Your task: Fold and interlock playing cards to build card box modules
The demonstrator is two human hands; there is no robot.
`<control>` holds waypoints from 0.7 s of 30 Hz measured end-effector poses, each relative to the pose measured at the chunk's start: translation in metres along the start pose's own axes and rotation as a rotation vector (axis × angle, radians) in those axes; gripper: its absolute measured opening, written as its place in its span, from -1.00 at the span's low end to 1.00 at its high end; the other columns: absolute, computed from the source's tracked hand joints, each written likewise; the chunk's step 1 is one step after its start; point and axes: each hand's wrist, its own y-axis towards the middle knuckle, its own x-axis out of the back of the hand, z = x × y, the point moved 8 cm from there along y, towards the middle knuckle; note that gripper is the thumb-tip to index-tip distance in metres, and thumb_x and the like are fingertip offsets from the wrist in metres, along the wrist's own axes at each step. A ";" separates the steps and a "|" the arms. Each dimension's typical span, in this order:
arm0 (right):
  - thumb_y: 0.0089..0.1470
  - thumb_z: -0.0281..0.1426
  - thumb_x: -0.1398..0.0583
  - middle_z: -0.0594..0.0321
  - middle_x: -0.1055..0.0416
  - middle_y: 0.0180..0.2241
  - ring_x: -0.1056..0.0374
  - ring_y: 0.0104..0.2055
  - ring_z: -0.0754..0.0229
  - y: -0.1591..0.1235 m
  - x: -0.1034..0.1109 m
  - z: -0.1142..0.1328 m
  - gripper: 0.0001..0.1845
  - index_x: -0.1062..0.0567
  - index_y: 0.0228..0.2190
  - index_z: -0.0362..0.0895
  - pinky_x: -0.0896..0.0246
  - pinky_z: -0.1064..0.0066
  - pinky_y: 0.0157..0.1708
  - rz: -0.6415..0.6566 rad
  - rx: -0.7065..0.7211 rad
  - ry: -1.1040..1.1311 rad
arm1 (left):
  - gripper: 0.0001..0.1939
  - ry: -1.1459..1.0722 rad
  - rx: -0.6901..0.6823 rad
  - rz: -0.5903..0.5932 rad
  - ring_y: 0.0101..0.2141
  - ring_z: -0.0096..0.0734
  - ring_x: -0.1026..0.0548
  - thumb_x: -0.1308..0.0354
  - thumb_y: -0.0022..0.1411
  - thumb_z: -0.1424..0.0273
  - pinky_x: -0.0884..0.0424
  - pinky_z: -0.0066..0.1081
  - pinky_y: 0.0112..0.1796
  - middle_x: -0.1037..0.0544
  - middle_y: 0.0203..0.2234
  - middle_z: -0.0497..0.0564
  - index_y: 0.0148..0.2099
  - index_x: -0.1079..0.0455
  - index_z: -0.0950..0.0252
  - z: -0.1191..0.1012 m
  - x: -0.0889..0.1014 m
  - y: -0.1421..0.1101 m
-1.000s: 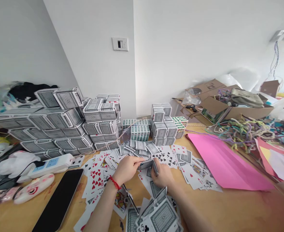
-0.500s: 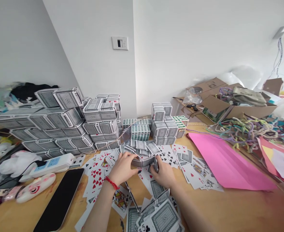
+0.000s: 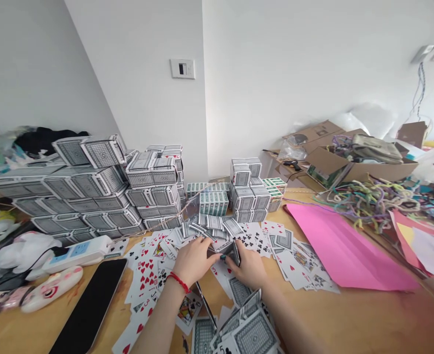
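Note:
Between my two hands is a small box-like form of folded playing cards (image 3: 227, 249), partly hidden by my fingers. My left hand (image 3: 194, 259), with a red cord at its wrist, closes on its left side. My right hand (image 3: 249, 267) grips its right side, and both thumbs meet at the near face. Just beyond lies a pile of folded cards (image 3: 214, 223) with patterned backs. Loose playing cards (image 3: 146, 273) are spread face up to the left, and more cards (image 3: 256, 330) with a grey back design lie below my wrists.
Stacked card cubes (image 3: 102, 184) rise at the left, and a smaller stack (image 3: 244, 194) stands at the back. A black phone (image 3: 91, 305) and a power strip (image 3: 77, 253) lie at the left. Pink paper (image 3: 342, 250) and tangled pipe cleaners (image 3: 368, 196) are at the right.
My left hand has moved right and a little forward, closing onto the folded cards. My right thumb has shifted left, so the two thumbs now meet in front.

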 end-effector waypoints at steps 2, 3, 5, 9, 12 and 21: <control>0.05 -0.19 -0.05 0.18 -0.47 -0.49 -0.40 -0.44 0.10 0.000 -0.001 -0.001 -0.60 -0.24 -0.13 -0.17 0.05 0.46 -0.54 0.010 -0.008 0.015 | -0.72 0.002 -0.021 -0.014 -0.22 -0.20 -0.44 0.00 0.14 0.15 -0.31 -0.35 -0.32 -0.48 -0.24 0.02 -0.18 -0.38 0.15 -0.002 0.000 0.000; 0.03 -0.19 -0.07 0.19 -0.47 -0.48 -0.40 -0.44 0.11 0.000 0.000 -0.001 -0.59 -0.24 -0.12 -0.17 0.04 0.46 -0.53 0.011 -0.014 0.029 | -0.73 0.002 -0.027 -0.020 -0.23 -0.21 -0.45 0.01 0.14 0.15 -0.31 -0.35 -0.33 -0.48 -0.25 0.02 -0.20 -0.38 0.15 -0.003 0.001 0.000; 0.01 -0.21 -0.09 0.21 -0.46 -0.49 -0.39 -0.45 0.13 0.001 0.000 -0.001 -0.53 -0.22 -0.07 -0.17 0.00 0.46 -0.51 0.017 -0.010 0.083 | -0.74 -0.002 -0.030 -0.031 -0.26 -0.24 -0.45 0.02 0.15 0.16 -0.30 -0.37 -0.34 -0.49 -0.27 0.00 -0.24 -0.40 0.14 -0.002 0.002 0.001; -0.01 -0.30 -0.10 0.30 -0.43 -0.52 -0.35 -0.50 0.20 0.000 0.000 0.002 -0.40 -0.12 0.06 -0.19 -0.07 0.46 -0.48 0.058 0.039 0.257 | -0.77 -0.018 -0.018 -0.072 -0.28 -0.27 -0.45 0.01 0.14 0.19 -0.28 -0.41 -0.38 -0.50 -0.30 -0.04 -0.25 -0.40 0.13 0.003 0.007 0.000; -0.03 -0.32 -0.11 0.33 -0.41 -0.52 -0.33 -0.49 0.23 -0.001 -0.001 0.000 -0.38 -0.12 0.08 -0.19 -0.10 0.46 -0.47 0.074 0.041 0.354 | -0.79 -0.022 -0.007 -0.079 -0.30 -0.29 -0.45 0.01 0.15 0.21 -0.26 -0.43 -0.41 -0.50 -0.33 -0.04 -0.27 -0.40 0.13 0.008 0.009 -0.001; -0.12 -0.32 -0.23 0.40 -0.30 -0.57 -0.23 -0.53 0.26 0.001 -0.007 -0.009 -0.22 -0.09 0.13 -0.13 -0.05 0.45 -0.49 0.157 0.014 0.493 | -0.66 -0.145 0.012 -0.027 -0.26 -0.27 -0.46 0.02 0.12 0.08 -0.31 -0.41 -0.38 -0.46 -0.17 -0.04 -0.16 -0.39 0.11 0.020 0.010 -0.001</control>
